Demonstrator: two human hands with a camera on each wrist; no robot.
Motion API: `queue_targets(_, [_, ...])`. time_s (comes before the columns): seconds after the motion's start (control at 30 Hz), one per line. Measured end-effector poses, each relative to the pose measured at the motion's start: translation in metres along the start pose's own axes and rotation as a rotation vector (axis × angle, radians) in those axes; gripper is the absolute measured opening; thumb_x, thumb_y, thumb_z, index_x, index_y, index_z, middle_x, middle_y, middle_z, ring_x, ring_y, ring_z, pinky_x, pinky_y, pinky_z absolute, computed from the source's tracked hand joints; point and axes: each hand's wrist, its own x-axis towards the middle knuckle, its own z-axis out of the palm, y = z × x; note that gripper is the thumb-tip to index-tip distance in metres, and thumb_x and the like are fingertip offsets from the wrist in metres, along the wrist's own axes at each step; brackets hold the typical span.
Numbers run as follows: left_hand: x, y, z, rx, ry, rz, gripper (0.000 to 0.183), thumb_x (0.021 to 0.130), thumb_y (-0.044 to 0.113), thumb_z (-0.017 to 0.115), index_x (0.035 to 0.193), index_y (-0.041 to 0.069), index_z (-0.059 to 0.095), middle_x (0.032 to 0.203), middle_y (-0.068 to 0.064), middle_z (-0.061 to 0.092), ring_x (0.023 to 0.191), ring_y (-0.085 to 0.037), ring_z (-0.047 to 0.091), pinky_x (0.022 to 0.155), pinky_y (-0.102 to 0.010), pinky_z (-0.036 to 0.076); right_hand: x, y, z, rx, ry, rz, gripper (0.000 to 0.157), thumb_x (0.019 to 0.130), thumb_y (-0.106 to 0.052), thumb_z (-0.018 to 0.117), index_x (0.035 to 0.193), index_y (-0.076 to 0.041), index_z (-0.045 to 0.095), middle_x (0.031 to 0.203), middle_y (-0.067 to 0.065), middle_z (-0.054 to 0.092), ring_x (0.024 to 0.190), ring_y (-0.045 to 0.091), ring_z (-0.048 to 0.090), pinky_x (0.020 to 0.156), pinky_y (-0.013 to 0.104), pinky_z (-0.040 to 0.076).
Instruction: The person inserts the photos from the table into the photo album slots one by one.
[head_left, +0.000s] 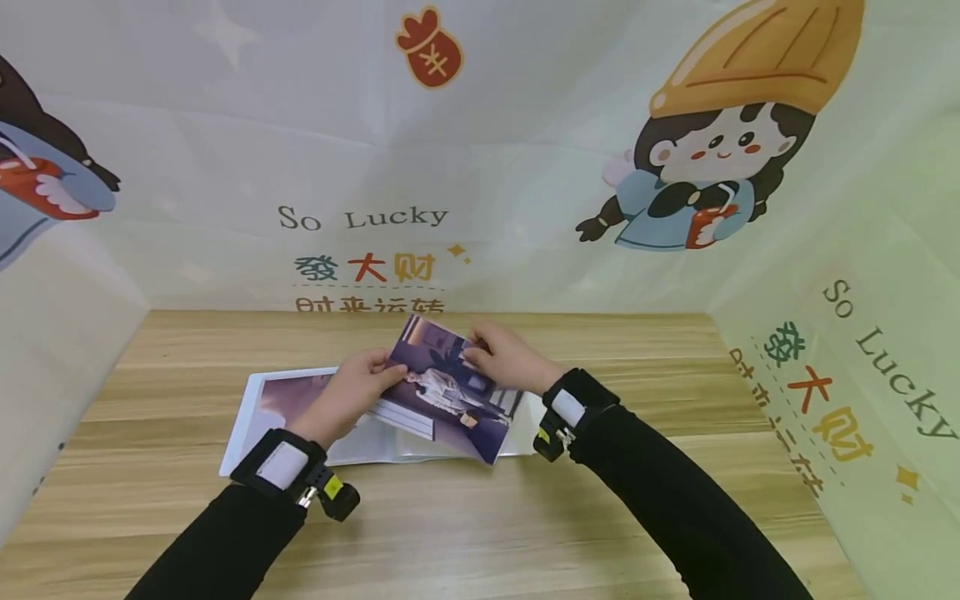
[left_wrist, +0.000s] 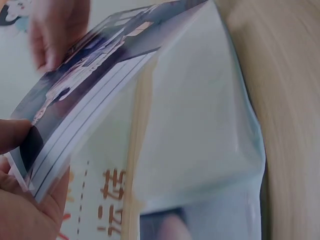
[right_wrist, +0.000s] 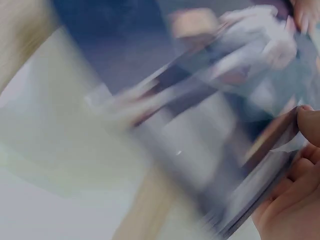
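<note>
A glossy photo print (head_left: 450, 392) in purple tones, showing a figure in white, is tilted in the air between both hands. At its upper left edge, my left hand (head_left: 347, 396) pinches it between thumb and fingers. My right hand (head_left: 513, 360) grips the opposite upper right side. Beneath lies an open photo album (head_left: 242, 425) with pale blue edges, its right part largely covered by the print. Another purple picture (head_left: 281, 398) shows on the album's left page. In the right wrist view the print (right_wrist: 225, 65) is blurred, with the right thumb (right_wrist: 310, 125) on its edge.
The album lies on a wood-grain table (head_left: 450, 533). A pale printed cloth (head_left: 517, 167) with cartoon figures and lettering rises behind the table and along both sides. Each wrist carries a black strap with a small camera (head_left: 341, 497).
</note>
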Motion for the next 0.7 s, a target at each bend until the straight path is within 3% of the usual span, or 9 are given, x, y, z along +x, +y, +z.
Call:
queue_targets(0.13, [-0.009,-0.002,-0.024,0.044,0.014,-0.064,0.041,0.111,0.012,0.048,0.142,-0.016,0.052,0.119,-0.021,0.073,0.091,-0.006,0.067,0.080,-0.021,0.054,-0.005,0.014,-0.002,0.069,-0.006,0.018,0.016,0.110,-0.006,0.052,0.096,0.000,0.058,0.079,0.001,0.049,0.069,0.013,0.046,0.064,0.025,0.039])
queue_targets(0.27, [-0.016,-0.004,-0.045,0.108,0.012,-0.135,0.047,0.113,0.021,0.046,0.149,-0.009,0.049,0.122,-0.020,0.071,0.092,-0.013,0.064,0.070,-0.028,0.053,-0.008,0.024,0.003,0.175,0.018,0.040,0.018,0.111,-0.008,0.052,0.100,0.002,0.062,0.084,0.003,0.057,0.076,0.014,0.049,0.069,0.026,0.040])
queue_targets(0.4, [-0.020,-0.011,-0.063,0.076,0.013,-0.192,0.049,0.114,0.022,0.044,0.151,-0.009,0.043,0.105,-0.013,0.073,0.078,-0.018,0.065,0.059,-0.034,0.051,-0.012,0.032,0.010,0.222,0.062,0.072,0.017,0.110,-0.006,0.052,0.107,0.006,0.065,0.096,0.011,0.066,0.090,0.026,0.060,0.081,0.031,0.050])
queue_targets(0.53, [-0.024,-0.021,-0.083,0.072,0.101,-0.210,0.050,0.113,0.017,0.042,0.148,-0.019,0.040,0.105,-0.009,0.072,0.079,-0.008,0.063,0.067,-0.026,0.054,-0.017,0.047,0.021,0.050,0.033,0.082,0.028,0.107,-0.007,0.060,0.129,0.010,0.063,0.127,0.024,0.067,0.122,0.040,0.062,0.105,0.047,0.051])
queue_targets(0.63, [-0.027,-0.030,-0.099,0.074,0.160,-0.241,0.053,0.113,0.014,0.040,0.148,-0.025,0.035,0.113,-0.012,0.069,0.086,-0.001,0.060,0.075,-0.020,0.053,-0.022,0.063,0.031,-0.154,-0.058,0.074,0.054,0.102,-0.015,0.072,0.147,0.009,0.053,0.155,0.027,0.050,0.146,0.043,0.045,0.122,0.051,0.035])
queue_targets(0.7, [-0.029,-0.036,-0.108,0.061,0.170,-0.273,0.054,0.113,0.014,0.037,0.149,-0.026,0.031,0.109,-0.009,0.068,0.085,0.000,0.059,0.074,-0.019,0.053,-0.025,0.073,0.036,-0.260,-0.121,0.059,0.070,0.097,-0.022,0.078,0.152,0.010,0.047,0.163,0.029,0.039,0.153,0.044,0.034,0.126,0.051,0.027])
